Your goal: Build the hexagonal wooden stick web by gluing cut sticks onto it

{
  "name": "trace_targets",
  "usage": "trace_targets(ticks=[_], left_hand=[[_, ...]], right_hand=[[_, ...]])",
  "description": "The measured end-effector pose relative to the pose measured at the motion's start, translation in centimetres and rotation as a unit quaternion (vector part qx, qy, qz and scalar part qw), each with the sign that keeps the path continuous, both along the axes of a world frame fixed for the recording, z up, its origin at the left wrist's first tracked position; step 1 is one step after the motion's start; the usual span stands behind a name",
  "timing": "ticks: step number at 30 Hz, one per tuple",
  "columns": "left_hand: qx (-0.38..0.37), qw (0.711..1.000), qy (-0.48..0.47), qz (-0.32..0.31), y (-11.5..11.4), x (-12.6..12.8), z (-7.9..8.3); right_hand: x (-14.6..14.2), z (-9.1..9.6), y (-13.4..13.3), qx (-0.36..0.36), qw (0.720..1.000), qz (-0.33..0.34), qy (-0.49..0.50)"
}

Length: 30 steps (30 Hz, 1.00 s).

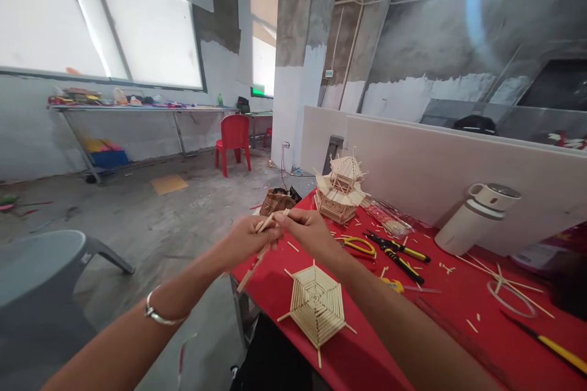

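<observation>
Both hands meet above the near left edge of the red table [367, 342]. My left hand [254, 235] is closed around a few thin wooden sticks [250, 272] that slant down past the table edge. With thumb and fingers pinched, my right hand [300, 226] grips the upper end of the sticks, touching my left fingers. Below the hands lies a flat hexagonal stick panel [316, 302], woven like a web, with stick ends jutting from its corners. Farther back stands a small tiered pagoda model [342, 186] made of the same sticks.
Right of my forearm lie black-and-yellow pliers [397, 253], yellow-handled pliers [360, 247] and stick scraps. A white flask [474, 220] stands by the white partition [458, 165]. A yellow-handled tool [557, 351] lies at far right. A grey stool [46, 269] is at left.
</observation>
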<state>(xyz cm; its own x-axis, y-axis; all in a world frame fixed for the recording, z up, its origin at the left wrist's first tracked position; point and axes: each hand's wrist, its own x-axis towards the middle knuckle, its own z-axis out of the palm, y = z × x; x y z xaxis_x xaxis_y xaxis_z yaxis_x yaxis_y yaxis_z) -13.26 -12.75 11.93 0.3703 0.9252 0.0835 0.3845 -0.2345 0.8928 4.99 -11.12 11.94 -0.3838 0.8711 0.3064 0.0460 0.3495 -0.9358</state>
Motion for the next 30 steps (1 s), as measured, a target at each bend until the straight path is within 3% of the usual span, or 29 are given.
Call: trace_targets(ticks=[5,9,11,13,14,16,18,21,25,27,30], left_hand=[[-0.072,0.996,0.031,-0.050,-2.4,-1.1,-1.8],[-0.181,0.974,0.087,-0.100,-5.0,-3.7,-3.8],[-0.255,0.949,0.130,-0.135,-6.4,-5.8,-5.9],[-0.315,0.893,0.270,-0.177,-7.5,-8.4,-8.2],[-0.291,0.878,0.354,-0.137,-7.7,-9.8,-9.1],[-0.153,0.869,0.471,-0.018,-7.0,-12.2,-9.9],[-0.064,0.889,0.453,0.039,-4.8,-13.2,-9.1],[0.032,0.914,0.400,0.057,-0.1,-10.0,-5.6],[0.237,0.901,0.364,-0.003,5.9,0.3,-1.7],[0.252,0.886,0.381,-0.085,8.4,5.6,-1.6],[0.226,0.853,0.438,-0.171,11.7,11.4,-3.1]], right_hand=[[-0.1,-0.8,-0.5,-0.035,0.992,-0.102,0.070],[1.4,-2.0,-0.1,-0.087,0.986,-0.116,0.082],[3.3,-1.9,0.9,-0.105,0.977,-0.154,0.106],[5.9,-1.7,2.5,-0.115,0.960,-0.214,0.141],[7.2,-1.7,3.2,-0.117,0.951,-0.242,0.156],[9.5,-2.1,4.3,-0.133,0.941,-0.269,0.159],[10.6,-3.1,4.7,-0.163,0.941,-0.262,0.138],[10.2,-5.2,4.3,-0.203,0.949,-0.223,0.096],[9.1,-6.9,4.0,-0.200,0.960,-0.183,0.064],[9.6,-7.2,4.3,-0.191,0.964,-0.175,0.055],[12.0,-7.8,5.3,-0.186,0.962,-0.196,0.038]])
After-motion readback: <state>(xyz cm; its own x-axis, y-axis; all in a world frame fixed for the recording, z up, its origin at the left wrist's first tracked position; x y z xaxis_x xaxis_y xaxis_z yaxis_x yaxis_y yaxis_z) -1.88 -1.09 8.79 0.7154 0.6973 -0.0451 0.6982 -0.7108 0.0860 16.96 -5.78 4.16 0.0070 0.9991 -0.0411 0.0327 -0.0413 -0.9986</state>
